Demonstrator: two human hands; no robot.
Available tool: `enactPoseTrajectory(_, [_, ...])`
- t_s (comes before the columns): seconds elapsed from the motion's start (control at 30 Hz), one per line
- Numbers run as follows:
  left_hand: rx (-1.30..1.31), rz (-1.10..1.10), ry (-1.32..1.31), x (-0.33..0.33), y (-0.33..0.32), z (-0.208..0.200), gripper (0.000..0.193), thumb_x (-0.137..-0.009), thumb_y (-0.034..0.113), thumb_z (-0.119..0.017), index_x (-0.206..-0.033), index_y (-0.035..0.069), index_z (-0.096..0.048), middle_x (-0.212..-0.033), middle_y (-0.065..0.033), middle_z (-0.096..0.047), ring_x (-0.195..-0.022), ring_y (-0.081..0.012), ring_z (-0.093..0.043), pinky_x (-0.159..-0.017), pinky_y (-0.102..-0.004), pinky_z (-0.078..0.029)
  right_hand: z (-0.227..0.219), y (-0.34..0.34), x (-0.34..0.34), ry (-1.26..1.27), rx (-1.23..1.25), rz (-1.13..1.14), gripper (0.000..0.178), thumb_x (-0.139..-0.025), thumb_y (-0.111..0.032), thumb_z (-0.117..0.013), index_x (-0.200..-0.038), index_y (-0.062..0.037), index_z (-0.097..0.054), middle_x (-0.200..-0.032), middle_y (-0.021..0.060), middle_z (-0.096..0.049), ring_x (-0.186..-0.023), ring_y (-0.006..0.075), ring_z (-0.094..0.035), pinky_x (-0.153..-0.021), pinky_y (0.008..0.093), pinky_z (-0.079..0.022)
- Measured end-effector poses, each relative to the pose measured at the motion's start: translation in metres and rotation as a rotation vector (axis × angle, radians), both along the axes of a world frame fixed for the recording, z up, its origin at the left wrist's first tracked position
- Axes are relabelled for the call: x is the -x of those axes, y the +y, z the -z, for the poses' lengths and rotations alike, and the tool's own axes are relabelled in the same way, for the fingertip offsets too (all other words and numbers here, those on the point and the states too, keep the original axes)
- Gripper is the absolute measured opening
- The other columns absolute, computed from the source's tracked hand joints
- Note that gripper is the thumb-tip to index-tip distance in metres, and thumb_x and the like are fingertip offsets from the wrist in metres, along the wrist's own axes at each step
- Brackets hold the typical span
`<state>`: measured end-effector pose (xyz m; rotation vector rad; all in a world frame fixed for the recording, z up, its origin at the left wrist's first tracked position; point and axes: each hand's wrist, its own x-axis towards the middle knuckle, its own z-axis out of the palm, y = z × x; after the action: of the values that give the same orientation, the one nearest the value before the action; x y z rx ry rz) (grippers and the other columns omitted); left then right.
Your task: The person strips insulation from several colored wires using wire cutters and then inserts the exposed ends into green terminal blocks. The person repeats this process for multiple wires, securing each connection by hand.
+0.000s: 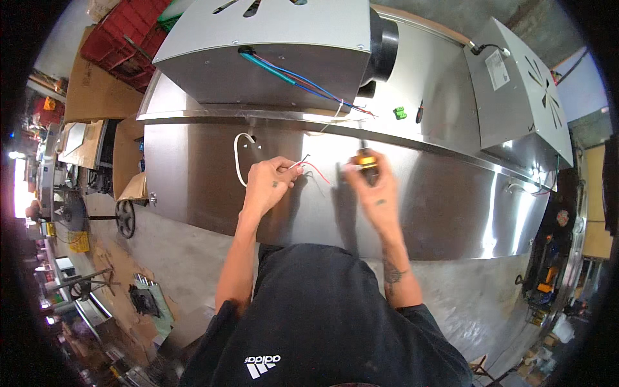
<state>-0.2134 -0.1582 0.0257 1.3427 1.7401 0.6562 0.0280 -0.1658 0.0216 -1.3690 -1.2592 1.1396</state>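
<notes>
Stainless-steel panelling [193,174] spans the workshop, a red crate [126,48] beyond its left end. White cable [237,158] loops down to the left hand [271,180], which pinches its end, red and dark wires [318,170] splaying rightward. Next, the right hand [374,187] is wrapped around a blurred yellow-and-black tool [366,161]. Further right lie a small green block [401,113] and a slim screwdriver [420,115], then a grey metal box [509,116].

Place: a workshop
Upper middle: metal blower housing [325,61] with exposed wires [269,69]
Upper left: red plastic crate [122,48], cardboard box [97,90]
Lower left: concrete floor [190,255]
</notes>
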Motion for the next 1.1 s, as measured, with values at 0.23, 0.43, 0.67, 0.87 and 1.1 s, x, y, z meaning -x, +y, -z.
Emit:
enactPoseTrajectory(0.23, [-0.058,0.069,0.110,-0.009,-0.001,-0.002,0.030,-0.098,0.026,-0.079,-0.109,-0.002,-0.082,-0.082,-0.0154,-0.080,-0.072,-0.0174,-0.077,-0.069,-0.0329,-0.058,0.024,-0.002,0.041,-0.168,0.031,-0.124,0.054,-0.097,-0.025,-0.083,-0.137,0.0018,-0.058,-0.116,0.0120,-0.073,-0.102,0.0178,-0.069,-0.093,0.0344,-0.056])
enactPoseTrajectory(0.43, [-0.089,0.121,0.066,-0.008,-0.003,0.004,0.028,-0.099,0.023,-0.081,-0.110,-0.002,-0.081,-0.082,-0.0116,-0.078,-0.071,-0.0125,-0.072,-0.069,-0.0304,-0.057,0.039,0.018,0.054,0.005,-0.035,-0.139,0.048,-0.098,-0.015,-0.080,-0.136,0.0019,-0.056,-0.111,0.0091,-0.073,-0.103,0.0163,-0.068,-0.090,0.0335,-0.056])
enactPoseTrajectory(0.67, [-0.005,0.066,-0.277,0.010,-0.007,0.008,0.030,-0.099,0.022,-0.083,-0.117,0.000,-0.077,-0.093,-0.0029,-0.076,-0.078,-0.0075,-0.066,-0.071,-0.0254,-0.054,0.040,0.009,0.060,0.384,0.128,-0.054,0.036,-0.101,-0.007,-0.074,-0.132,0.0003,-0.056,-0.103,0.0069,-0.073,-0.090,0.0149,-0.071,-0.081,0.0315,-0.058])
enactPoseTrajectory(0.87, [-0.073,0.074,-0.318,0.013,-0.007,0.008,0.032,-0.099,0.022,-0.082,-0.120,-0.001,-0.076,-0.094,-0.0025,-0.076,-0.080,-0.0059,-0.063,-0.072,-0.0255,-0.052,0.035,0.009,0.061,0.528,0.160,-0.040,0.038,-0.102,-0.006,-0.075,-0.131,0.0018,-0.052,-0.101,0.0076,-0.071,-0.086,0.0135,-0.071,-0.074,0.0275,-0.058])
enactPoseTrajectory(1.1, [-0.182,0.117,-0.123,0.003,-0.007,-0.004,0.025,-0.098,0.020,-0.082,-0.116,0.003,-0.081,-0.088,0.0025,-0.073,-0.077,-0.0037,-0.057,-0.069,-0.0237,-0.046,0.034,0.014,0.055,0.565,0.164,-0.042,0.041,-0.104,-0.016,-0.076,-0.132,0.0016,-0.053,-0.103,0.0099,-0.071,-0.084,0.0143,-0.071,-0.073,0.0288,-0.059])
